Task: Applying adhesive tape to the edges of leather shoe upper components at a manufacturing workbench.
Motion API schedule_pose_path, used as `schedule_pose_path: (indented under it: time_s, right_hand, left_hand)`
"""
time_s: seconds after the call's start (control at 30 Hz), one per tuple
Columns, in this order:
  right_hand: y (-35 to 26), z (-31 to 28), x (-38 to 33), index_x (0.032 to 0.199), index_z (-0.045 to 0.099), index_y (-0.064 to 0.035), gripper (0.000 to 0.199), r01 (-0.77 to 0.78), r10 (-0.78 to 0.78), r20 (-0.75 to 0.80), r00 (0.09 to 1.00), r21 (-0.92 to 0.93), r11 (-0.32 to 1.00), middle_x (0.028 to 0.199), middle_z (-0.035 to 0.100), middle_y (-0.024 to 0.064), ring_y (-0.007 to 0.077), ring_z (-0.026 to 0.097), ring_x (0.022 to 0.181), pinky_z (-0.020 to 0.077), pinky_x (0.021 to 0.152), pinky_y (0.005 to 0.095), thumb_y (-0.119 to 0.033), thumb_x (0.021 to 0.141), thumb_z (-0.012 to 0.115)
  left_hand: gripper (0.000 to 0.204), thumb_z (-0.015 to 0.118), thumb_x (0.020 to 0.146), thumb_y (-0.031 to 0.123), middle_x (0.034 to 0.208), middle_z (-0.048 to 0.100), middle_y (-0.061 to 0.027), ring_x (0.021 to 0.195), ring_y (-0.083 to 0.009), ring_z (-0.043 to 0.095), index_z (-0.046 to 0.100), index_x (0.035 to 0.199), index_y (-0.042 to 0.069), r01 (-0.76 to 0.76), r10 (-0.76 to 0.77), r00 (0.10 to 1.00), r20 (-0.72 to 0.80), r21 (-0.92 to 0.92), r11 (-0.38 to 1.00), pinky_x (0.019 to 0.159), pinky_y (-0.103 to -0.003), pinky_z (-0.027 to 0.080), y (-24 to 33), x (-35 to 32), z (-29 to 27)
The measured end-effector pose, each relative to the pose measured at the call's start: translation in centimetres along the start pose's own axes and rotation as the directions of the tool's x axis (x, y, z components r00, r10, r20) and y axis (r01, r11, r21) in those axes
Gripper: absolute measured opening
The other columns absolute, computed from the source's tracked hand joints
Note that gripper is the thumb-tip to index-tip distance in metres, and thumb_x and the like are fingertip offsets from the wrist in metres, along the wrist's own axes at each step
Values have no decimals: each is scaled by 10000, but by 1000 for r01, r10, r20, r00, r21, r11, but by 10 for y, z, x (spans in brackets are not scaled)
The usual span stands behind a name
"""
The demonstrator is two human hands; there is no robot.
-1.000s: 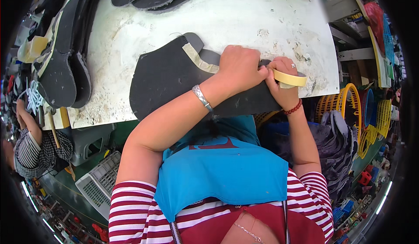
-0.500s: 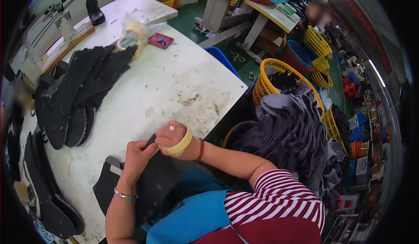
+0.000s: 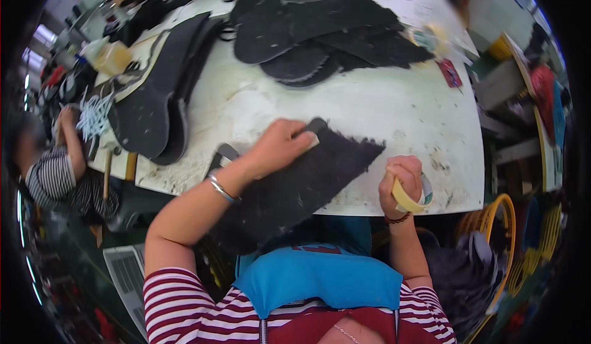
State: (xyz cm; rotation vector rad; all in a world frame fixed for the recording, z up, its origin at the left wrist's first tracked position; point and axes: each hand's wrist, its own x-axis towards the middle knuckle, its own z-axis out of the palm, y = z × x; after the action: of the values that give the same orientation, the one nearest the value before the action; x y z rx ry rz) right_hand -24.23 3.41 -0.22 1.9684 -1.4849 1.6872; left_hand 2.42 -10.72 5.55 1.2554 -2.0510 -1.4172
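A dark, fuzzy-edged fabric piece lies over the table's front edge, partly hanging toward my lap. My left hand has its fingers closed at the piece's far edge, beside a small rounded tab. A short pale strip of tape shows by the thumb. Another tab with a pale strip sticks out at the piece's left end, partly behind my wrist. To the right, apart from the fabric, my right hand is wrapped around a yellow roll of masking tape.
Dark cut pieces are heaped at the far side of the white table. More long pieces lie at left. A red card sits far right. A co-worker in stripes works at left. A yellow basket stands at right.
My view has swung left. The right hand has drawn away from the left, carrying the tape roll to the right. The fabric piece now lies more spread out under my left hand.
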Motion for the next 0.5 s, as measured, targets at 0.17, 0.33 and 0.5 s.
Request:
schedule_pose_path:
  time_s: [0.17, 0.33, 0.5]
  right_hand:
    - [16, 19, -9, 989, 663, -48, 263, 12, -11, 157, 988, -9, 1000, 995, 669, 119, 295, 620, 844, 509, 769, 395, 67, 755, 690]
    - [25, 20, -17, 985, 664, -48, 239, -133, 136, 135, 981, -31, 991, 999, 664, 122, 293, 619, 864, 508, 785, 387, 45, 766, 678]
    - [22, 21, -12, 974, 663, -48, 209, -156, 157, 125, 980, -17, 988, 995, 662, 120, 291, 616, 861, 505, 782, 388, 29, 780, 671]
  left_hand:
    - [332, 639, 1029, 257, 892, 716, -98, 851, -135, 633, 696, 1091, -64, -62, 106, 974, -202, 216, 974, 776, -333, 530, 55, -29, -130]
    - [591, 677, 1020, 386, 1318, 664, -110, 1236, -178, 604, 586, 1424, -36, 235, -109, 938, -329, 370, 899, 1084, -306, 459, 97, 2, -244]
    - [444, 610, 1020, 353, 1111, 740, -123, 986, -223, 714, 690, 1299, 17, 334, -92, 912, -400, 591, 734, 912, -368, 565, 40, 64, -388]
